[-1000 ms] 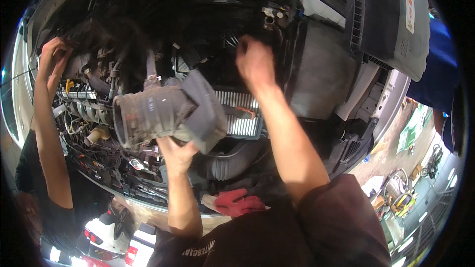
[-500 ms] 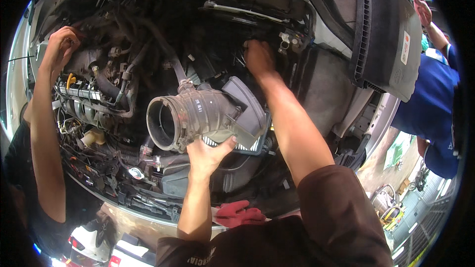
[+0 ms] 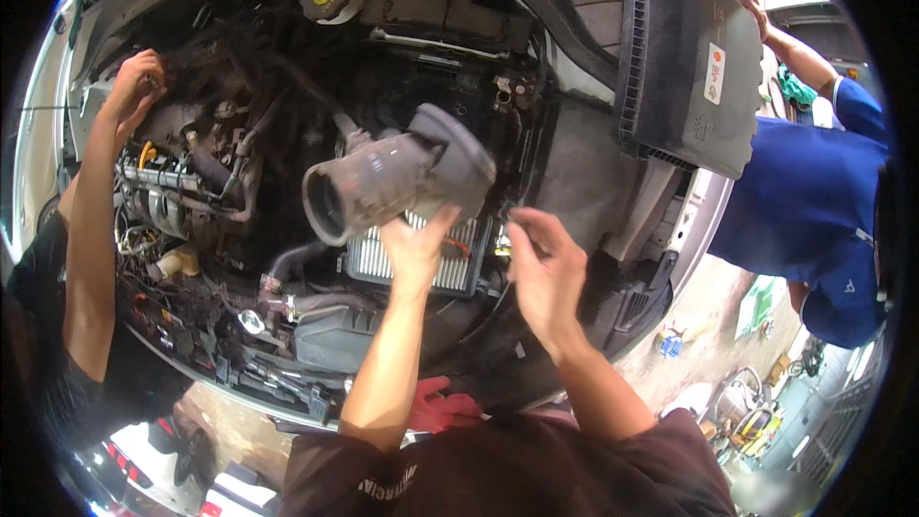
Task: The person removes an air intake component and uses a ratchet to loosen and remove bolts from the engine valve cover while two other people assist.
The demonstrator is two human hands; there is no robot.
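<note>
My left hand point(image 3: 414, 249) grips the underside of a dusty grey air intake duct point(image 3: 378, 172). Its round mouth points left, and a dark flared housing end tilts up at its right. Below it, an air filter point(image 3: 373, 258) with white pleats lies in its dark box, partly covered by my left hand and the duct. Beside the box's right edge is my right hand point(image 3: 550, 273), fingers curled in, the fingertips together by a small dark part. What they hold, if anything, is too small to make out.
A co-worker's arm point(image 3: 91, 191) reaches over the engine at left. At right, a person in blue point(image 3: 795, 201) stands beside a black air box cover point(image 3: 694, 67). Red gloves point(image 3: 445, 407) lie on the near edge. A reservoir cap point(image 3: 325, 0) stands at the back.
The duct in my left hand has lifted and tilted, showing more of the filter. My right hand has drawn back from deep in the bay to the filter box's right edge.
</note>
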